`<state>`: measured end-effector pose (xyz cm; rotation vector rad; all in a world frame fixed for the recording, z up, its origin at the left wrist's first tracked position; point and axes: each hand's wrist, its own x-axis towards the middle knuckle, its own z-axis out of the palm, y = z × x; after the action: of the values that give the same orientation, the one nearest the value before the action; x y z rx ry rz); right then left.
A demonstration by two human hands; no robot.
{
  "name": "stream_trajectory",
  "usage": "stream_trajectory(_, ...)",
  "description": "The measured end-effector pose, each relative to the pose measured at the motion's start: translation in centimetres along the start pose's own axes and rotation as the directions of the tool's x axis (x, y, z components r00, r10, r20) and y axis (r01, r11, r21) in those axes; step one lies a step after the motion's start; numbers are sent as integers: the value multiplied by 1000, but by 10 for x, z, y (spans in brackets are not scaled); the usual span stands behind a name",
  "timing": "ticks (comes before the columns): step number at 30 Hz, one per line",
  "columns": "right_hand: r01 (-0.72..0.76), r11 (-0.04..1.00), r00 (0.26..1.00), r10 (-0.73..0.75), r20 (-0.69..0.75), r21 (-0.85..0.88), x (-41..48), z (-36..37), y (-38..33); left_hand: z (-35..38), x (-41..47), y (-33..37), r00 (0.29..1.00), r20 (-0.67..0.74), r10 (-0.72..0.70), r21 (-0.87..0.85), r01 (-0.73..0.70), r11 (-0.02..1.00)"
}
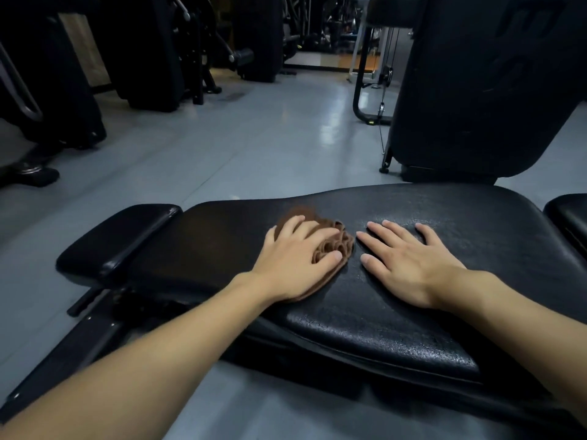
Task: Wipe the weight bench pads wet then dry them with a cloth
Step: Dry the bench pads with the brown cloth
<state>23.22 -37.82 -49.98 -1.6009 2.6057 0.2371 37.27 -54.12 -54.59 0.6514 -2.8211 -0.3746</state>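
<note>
Brown cloth [338,246] lies bunched on the long black pad of the worktop [444,328], pinned under the left grip [298,262]. That grip is released rather than clenched: its fingers are spread nearly straight over the fabric and the thumb lies flat along the near folds, pressing down. Most of the cloth is hidden beneath the palm. What shows is a ruffled edge poking out at 2 o'clock from the knuckles and a thin strip at 5 o'clock by the wrist.

At 3 o'clock from the cloth, just beside it but apart, the right grip [409,268] rests palm-down on the bare vinyl, fingers splayed and holding nothing. The pad around it has a pebbled shine; towards 9 o'clock the surface looks duller.

A small end pad [117,236] sits at 9 o'clock, an upright back pad [476,90] at 1 o'clock, another cushion [568,214] at the 3 o'clock edge. Grey floor [222,138] stretches away at 12 o'clock towards dark gym machines [178,49].
</note>
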Motion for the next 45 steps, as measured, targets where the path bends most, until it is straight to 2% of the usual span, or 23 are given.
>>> stream_trajectory(4,-12,999,1000,12,14,-51,-3,-2,-3,-6,-62,6,1000,-8,12,14,-12,1000)
stream_trajectory(7,21,987,995,-35,-89,-158,1,-10,-11,-10,-87,7,1000,-2,-6,-25,6,1000)
stream_trajectory(10,69,997,993,-67,-94,18,13,-15,-23,-8,-85,8,999,-9,-36,-10,36,999)
stream_trajectory(14,84,994,996,-84,2,72,26,-5,-28,-4,-59,3,998,-10,-64,13,64,998)
stream_trajectory(24,83,996,997,-83,5,16,30,5,-27,0,74,-43,982,33,-187,-5,187,982)
stream_trajectory(30,62,998,998,-62,-17,3,28,5,-28,3,117,-56,972,32,-232,-1,232,973)
stream_trajectory(35,36,999,999,-36,-1,-1,28,3,-29,3,87,-56,988,26,-152,-9,153,988)
stream_trajectory(41,-9,1000,1000,10,4,-13,27,0,-35,-5,1,-54,999,36,0,-22,1,1000)
stream_trajectory(45,-71,994,996,75,52,-87,21,-7,-44,-16,-58,-55,998,37,43,-3,-43,999)
